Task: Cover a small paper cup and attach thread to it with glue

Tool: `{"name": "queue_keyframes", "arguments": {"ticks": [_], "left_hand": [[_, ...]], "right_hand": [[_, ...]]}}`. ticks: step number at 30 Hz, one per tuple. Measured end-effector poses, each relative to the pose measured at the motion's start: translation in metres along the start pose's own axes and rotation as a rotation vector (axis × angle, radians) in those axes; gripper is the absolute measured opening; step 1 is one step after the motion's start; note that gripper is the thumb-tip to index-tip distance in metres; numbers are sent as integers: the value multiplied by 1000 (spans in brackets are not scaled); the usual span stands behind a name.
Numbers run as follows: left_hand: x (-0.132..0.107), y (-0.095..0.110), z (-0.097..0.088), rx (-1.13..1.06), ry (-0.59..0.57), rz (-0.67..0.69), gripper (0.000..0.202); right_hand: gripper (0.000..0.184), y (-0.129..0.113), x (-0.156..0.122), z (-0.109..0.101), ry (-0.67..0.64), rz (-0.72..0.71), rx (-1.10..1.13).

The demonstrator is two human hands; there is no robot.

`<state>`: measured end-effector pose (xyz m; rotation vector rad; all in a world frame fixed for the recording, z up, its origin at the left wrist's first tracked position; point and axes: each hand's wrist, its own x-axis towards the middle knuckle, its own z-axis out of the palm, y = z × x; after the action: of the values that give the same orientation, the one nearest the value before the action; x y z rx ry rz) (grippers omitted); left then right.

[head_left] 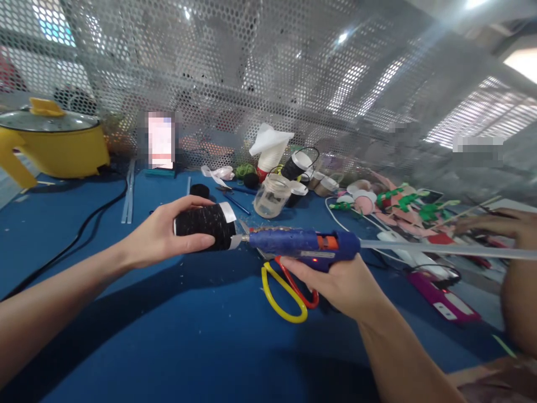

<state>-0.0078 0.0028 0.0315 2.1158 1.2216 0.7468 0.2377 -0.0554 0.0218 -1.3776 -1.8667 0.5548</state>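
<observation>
My left hand grips a paper cup wrapped in black yarn, lying sideways with its white rim toward the right. In my right hand is a blue glue gun, its small light glowing red. The nozzle points left and meets or nearly meets the cup's white edge; I cannot tell if they touch. A long clear glue stick sticks out of the gun's back. Below the gun, scissors with one yellow and one red handle lie on the blue table.
A clear jar stands behind the gun, near white cups. To the left are a yellow electric pot, its black cord and spare glue sticks. A phone stands upright. At right, a purple power strip and another person's arm.
</observation>
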Motion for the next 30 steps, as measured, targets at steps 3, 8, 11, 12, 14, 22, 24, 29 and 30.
{"name": "queue_keyframes", "arguments": {"ticks": [3, 8, 11, 12, 14, 22, 24, 29, 30], "left_hand": [[0, 1, -1, 28, 25, 2, 56], [0, 2, 0, 38, 57, -11, 55], [0, 3, 0, 32, 41, -9, 53], [0, 3, 0, 31, 42, -10, 53], [0, 3, 0, 24, 56, -15, 53], [-1, 3, -1, 22, 27, 9, 52], [-1, 4, 0, 21, 18, 1, 53], [-3, 6, 0, 22, -22, -18, 55], [-3, 7, 0, 27, -28, -16, 55]], "right_hand": [[10, 3, -1, -1, -27, 17, -6], [12, 4, 0, -2, -42, 37, -71], [11, 1, 1, -2, -46, 68, -68], [11, 0, 2, -1, -44, 81, -62], [13, 0, 1, -1, -31, 92, -51], [19, 8, -3, 0, 35, 98, -63], [20, 8, -4, 0, 53, 112, -58], [21, 4, -3, -1, 62, 122, -33], [21, 3, -3, -1, 63, 125, -30]]}}
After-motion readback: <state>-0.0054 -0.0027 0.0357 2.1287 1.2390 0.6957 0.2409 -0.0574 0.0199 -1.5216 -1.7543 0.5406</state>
